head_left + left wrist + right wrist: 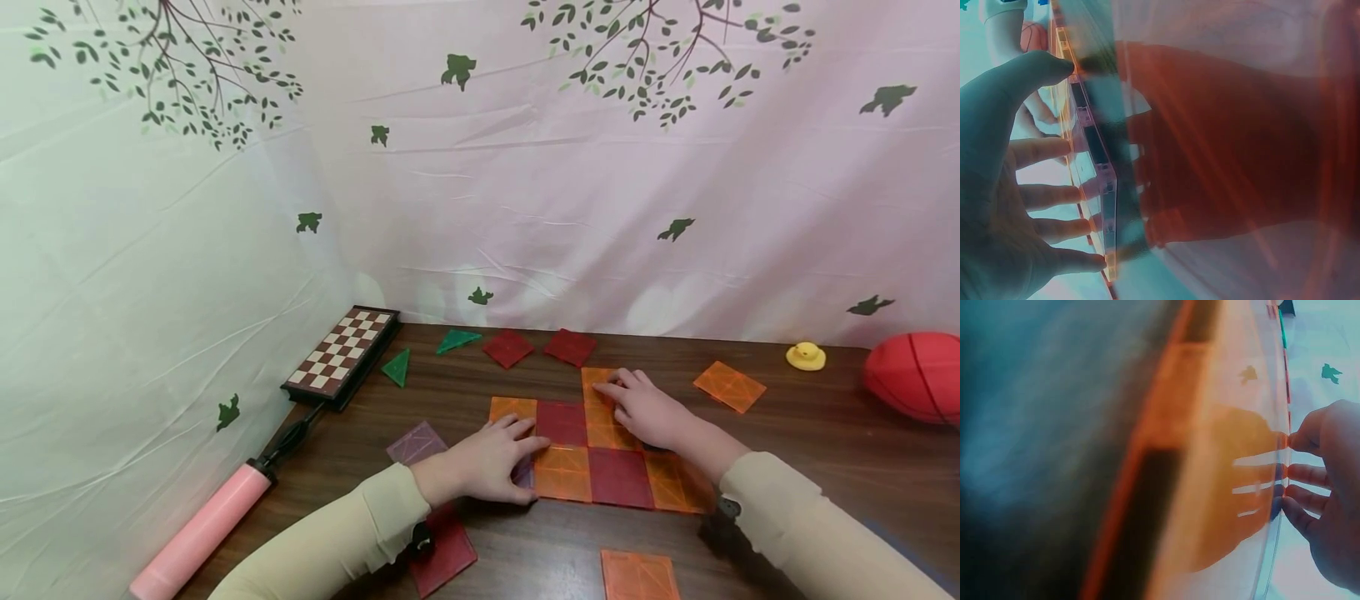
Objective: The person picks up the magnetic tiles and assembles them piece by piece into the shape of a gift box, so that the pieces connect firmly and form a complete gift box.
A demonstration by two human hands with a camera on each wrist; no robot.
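Several flat tiles join edge to edge as one sheet (621,477), its long axis running left to right. The left hand (491,458) rests spread over its left end, grasping nothing; the right hand (648,408), also loose, touches an orange strip (602,429) of the sheet. That strip points away from the person, jutting past the far edge, just leftward of the nearer right hand. A purple tile (525,473) shows between left thumb and forefinger.
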